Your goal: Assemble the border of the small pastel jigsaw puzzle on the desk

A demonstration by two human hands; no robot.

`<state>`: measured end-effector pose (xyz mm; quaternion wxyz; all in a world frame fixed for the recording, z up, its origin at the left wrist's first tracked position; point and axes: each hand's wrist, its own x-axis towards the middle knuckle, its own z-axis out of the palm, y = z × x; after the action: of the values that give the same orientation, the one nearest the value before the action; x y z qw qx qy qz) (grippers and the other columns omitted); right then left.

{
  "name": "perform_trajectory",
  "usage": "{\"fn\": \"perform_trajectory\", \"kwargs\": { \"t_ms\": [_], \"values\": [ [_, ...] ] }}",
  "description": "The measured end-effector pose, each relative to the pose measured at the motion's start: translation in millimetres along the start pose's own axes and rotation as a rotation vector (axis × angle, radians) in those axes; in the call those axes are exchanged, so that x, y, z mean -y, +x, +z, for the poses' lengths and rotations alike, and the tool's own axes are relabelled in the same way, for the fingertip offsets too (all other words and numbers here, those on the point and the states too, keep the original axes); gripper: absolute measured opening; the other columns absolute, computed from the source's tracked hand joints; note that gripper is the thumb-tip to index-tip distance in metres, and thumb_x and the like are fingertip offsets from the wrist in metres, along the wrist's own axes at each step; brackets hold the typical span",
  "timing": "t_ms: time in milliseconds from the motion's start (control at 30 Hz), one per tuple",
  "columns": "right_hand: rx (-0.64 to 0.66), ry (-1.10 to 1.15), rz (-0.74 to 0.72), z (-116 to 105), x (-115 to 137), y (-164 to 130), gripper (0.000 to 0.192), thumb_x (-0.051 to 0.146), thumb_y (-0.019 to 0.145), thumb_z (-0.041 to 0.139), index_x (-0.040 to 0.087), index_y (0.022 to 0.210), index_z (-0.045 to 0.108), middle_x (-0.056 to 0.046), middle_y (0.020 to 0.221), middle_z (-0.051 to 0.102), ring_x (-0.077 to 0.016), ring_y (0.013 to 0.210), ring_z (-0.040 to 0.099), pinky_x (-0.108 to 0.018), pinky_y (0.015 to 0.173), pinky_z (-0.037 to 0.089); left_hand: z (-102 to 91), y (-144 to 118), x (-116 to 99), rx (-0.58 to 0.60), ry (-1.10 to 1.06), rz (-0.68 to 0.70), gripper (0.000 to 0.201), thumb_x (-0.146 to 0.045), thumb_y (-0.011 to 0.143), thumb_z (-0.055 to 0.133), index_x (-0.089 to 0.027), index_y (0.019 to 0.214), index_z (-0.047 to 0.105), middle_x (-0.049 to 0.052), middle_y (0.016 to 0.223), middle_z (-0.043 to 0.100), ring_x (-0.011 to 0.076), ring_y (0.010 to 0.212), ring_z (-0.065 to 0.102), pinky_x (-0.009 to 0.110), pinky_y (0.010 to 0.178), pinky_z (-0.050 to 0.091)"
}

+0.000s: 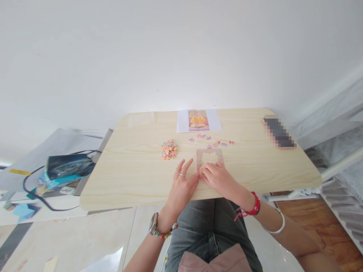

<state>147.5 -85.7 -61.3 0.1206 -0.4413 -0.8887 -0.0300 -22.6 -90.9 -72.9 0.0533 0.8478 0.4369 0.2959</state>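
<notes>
On the wooden table (pixel 136 177), near its front edge, a jigsaw puzzle (pixel 209 159) is seen with only its border frame joined; the middle is left unfilled. One heap of loose pieces (pixel 169 149) and roughly ten scattered pieces (pixel 211 142) remain behind it. One reference picture (pixel 198 120) is laid at the far edge. The left hand (pixel 183 185) is rested flat, fingers spread, beside the frame; a piece seems pinched at the frame's lower left corner by the right hand (pixel 218 177).

Matt pale wood-grain table (pixel 133 166), glossy floor tiles (pixel 70 241), paper print (pixel 199 121)
</notes>
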Motion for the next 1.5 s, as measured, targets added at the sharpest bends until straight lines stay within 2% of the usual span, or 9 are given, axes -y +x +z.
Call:
{"fn": "perform_trajectory", "kwargs": {
  "t_ms": [267, 467, 600, 700, 833, 900, 1000, 1300, 1500],
  "values": [
    [-0.096, 0.065, 0.006, 1.3, -0.6, -5.0, 0.013, 0.018, 0.088, 0.048, 0.015, 0.087, 0.06, -0.003, 0.081, 0.058, -0.0153, 0.077, 0.052, -0.032, 0.075, 0.034, -1.9, 2.4, -2.8, -0.014, 0.045, 0.029, 0.019, -0.016, 0.084, 0.047, -0.021, 0.088, 0.065, 0.01, 0.128, 0.04, 0.028, 0.129, 0.025, 0.048, 0.098, 0.042],
    [-0.113, 0.072, -0.03, 7.7, -0.7, -9.0, 0.015, 0.018, 0.088, 0.048, 0.015, 0.091, 0.062, -0.004, 0.08, 0.06, -0.0164, 0.079, 0.052, -0.033, 0.075, 0.034, 0.5, 3.1, -3.4, -0.012, 0.045, 0.01, 0.018, -0.018, 0.084, 0.048, -0.021, 0.086, 0.066, 0.009, 0.128, 0.041, 0.0281, 0.129, 0.026, 0.048, 0.099, 0.042],
    [-0.112, 0.125, -0.015, 1.4, 0.4, -7.8, 0.016, 0.019, 0.088, 0.047, 0.016, 0.086, 0.063, -0.004, 0.079, 0.06, -0.0163, 0.078, 0.053, -0.032, 0.074, 0.036, 0.1, 3.8, -1.7, -0.012, 0.028, 0.021, 0.016, -0.019, 0.083, 0.049, -0.021, 0.081, 0.065, 0.008, 0.13, 0.039, 0.0285, 0.128, 0.027, 0.049, 0.099, 0.042],
    [-0.122, 0.201, 0.049, -11.5, -16.3, -10.0, 0.017, 0.021, 0.088, 0.047, 0.017, 0.087, 0.063, -0.004, 0.083, 0.06, -0.0159, 0.079, 0.054, -0.031, 0.076, 0.038, -1.4, 4.3, 2.3, -0.031, 0.016, 0.009, 0.016, -0.019, 0.083, 0.049, -0.021, 0.089, 0.064, 0.009, 0.131, 0.037, 0.0286, 0.128, 0.027, 0.048, 0.097, 0.043],
    [-0.178, 0.175, 0.284, -22.4, -71.2, -19.0, 0.02, 0.02, 0.086, 0.045, 0.018, 0.097, 0.063, -0.008, 0.093, 0.059, -0.0189, 0.086, 0.055, -0.032, 0.077, 0.041, -2.1, 6.0, 12.2, -0.093, 0.061, -0.025, 0.018, -0.017, 0.083, 0.049, -0.02, 0.097, 0.061, 0.011, 0.132, 0.035, 0.0297, 0.128, 0.027, 0.049, 0.097, 0.042],
    [-0.153, 0.152, 0.412, -21.1, -100.9, -23.1, 0.024, 0.02, 0.086, 0.045, 0.017, 0.103, 0.061, -0.008, 0.092, 0.058, -0.0197, 0.086, 0.055, -0.032, 0.077, 0.043, -1.4, 7.7, 16.8, -0.111, 0.091, -0.039, 0.018, -0.019, 0.083, 0.051, -0.019, 0.098, 0.06, 0.011, 0.132, 0.035, 0.0312, 0.128, 0.026, 0.051, 0.097, 0.041],
    [-0.068, 0.114, 0.513, -14.8, -129.5, -24.9, 0.022, 0.018, 0.085, 0.044, 0.015, 0.096, 0.063, -0.008, 0.087, 0.057, -0.0188, 0.081, 0.055, -0.031, 0.073, 0.045, -0.1, 10.4, 19.8, -0.12, 0.113, -0.049, 0.018, -0.021, 0.083, 0.051, -0.02, 0.099, 0.06, 0.011, 0.132, 0.034, 0.0318, 0.129, 0.025, 0.052, 0.097, 0.04],
    [-0.049, -0.001, 0.42, -1.9, -129.8, 2.4, 0.028, 0.02, 0.088, 0.042, 0.016, 0.077, 0.067, -0.006, 0.076, 0.056, -0.0149, 0.07, 0.054, -0.027, 0.066, 0.042, 2.9, 10.1, 21.4, -0.111, 0.125, -0.027, 0.018, -0.021, 0.084, 0.049, -0.019, 0.098, 0.059, 0.012, 0.133, 0.032, 0.0326, 0.129, 0.025, 0.053, 0.097, 0.041],
    [0.011, -0.023, 0.345, 1.7, -126.9, 23.0, 0.022, 0.017, 0.087, 0.046, 0.016, 0.085, 0.068, -0.007, 0.083, 0.059, -0.0155, 0.075, 0.055, -0.027, 0.069, 0.041, 3.7, 16.0, 27.2, -0.121, 0.151, -0.035, 0.016, -0.02, 0.082, 0.051, -0.02, 0.096, 0.06, 0.011, 0.132, 0.034, 0.0322, 0.128, 0.026, 0.052, 0.096, 0.042]
  ]
}}
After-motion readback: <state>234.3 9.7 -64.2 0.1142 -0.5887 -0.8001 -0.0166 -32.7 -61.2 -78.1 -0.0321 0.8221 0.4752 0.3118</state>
